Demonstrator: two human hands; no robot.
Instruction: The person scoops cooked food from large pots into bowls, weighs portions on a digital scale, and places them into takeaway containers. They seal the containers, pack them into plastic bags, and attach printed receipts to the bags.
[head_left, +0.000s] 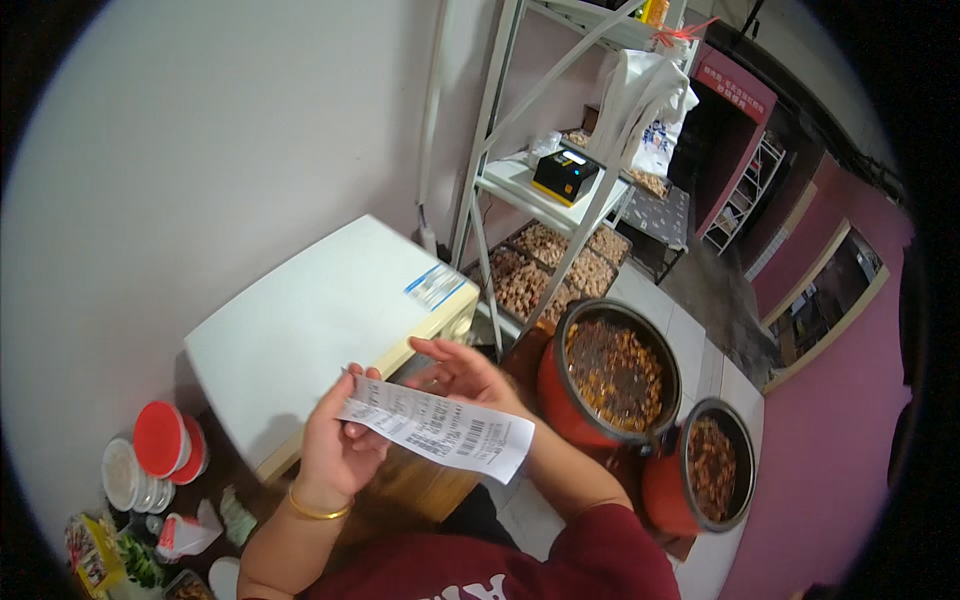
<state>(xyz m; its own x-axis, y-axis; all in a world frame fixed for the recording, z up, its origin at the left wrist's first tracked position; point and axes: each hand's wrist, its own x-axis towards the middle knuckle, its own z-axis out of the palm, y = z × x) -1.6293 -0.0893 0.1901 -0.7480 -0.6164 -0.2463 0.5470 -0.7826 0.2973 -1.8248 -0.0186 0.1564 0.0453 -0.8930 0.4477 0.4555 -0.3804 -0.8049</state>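
A long printed paper receipt (442, 424) bears writing and a barcode. Between its thumb and fingers, my left hand (341, 442) grips the receipt's left end. My right hand (465, 375) is just behind the strip's upper edge, its fingers apart and pointing left; I see nothing held in it. Whether the right hand touches the paper is hard to tell. Past both hands stands a white-topped cabinet or appliance (322, 292) with a blue and white label (435, 286) near its right corner.
Two red pots (551, 390) of dark stewed food stand at the right. A metal shelf rack (487, 112) holds a black and yellow label printer (564, 178) above trays of chopped meat (540, 247). Red-lidded tubs (160, 439) and a yellow package (96, 555) lie lower left.
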